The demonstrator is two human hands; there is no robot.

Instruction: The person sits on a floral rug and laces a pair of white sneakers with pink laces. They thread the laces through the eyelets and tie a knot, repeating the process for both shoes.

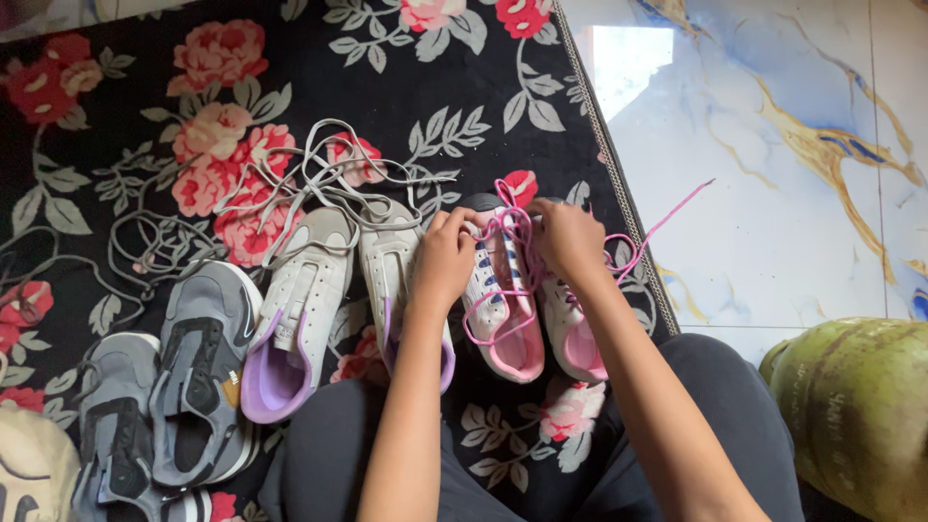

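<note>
Both hands grip a pink lace [503, 275] on a white-pink sneaker [503, 309] near rug's [464, 77] right edge: left hand [445, 256] & right hand [568, 237] pinching it.

I am holding both bare forearms out from the bottom of the frame toward its middle, my left hand [443, 259] and right hand [568, 242] sitting close together just above centre, knuckles up, fingers curling inward and pinching at the fingertips.

Single head view, looking steeply down, close over lap and floral rug [290, 58].
</note>
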